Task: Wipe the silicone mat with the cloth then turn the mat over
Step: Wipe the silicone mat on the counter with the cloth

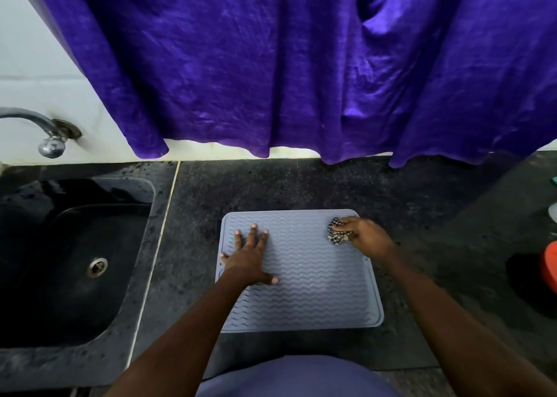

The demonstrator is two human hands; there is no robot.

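We find the silicone mat (301,276) flat on the table (271,185), left hand (250,258) pressing with spread fingers, right hand (361,234) gripping the bunched cloth (335,232); we judge it light, floppy, best lifted by an edge.

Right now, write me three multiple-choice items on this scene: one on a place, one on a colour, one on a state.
1. Where on the silicone mat is the cloth?
A) near left corner
B) far right corner
C) centre
2. What colour is the hanging curtain?
A) purple
B) green
C) white
3. What is the left hand doing?
A) lifting the mat's edge
B) lying flat on the mat, fingers spread
C) clenched in a fist
Answers: 1 B, the right hand grips the cloth there; 2 A, its folds are purple throughout; 3 B, its straight fingers press the mat.
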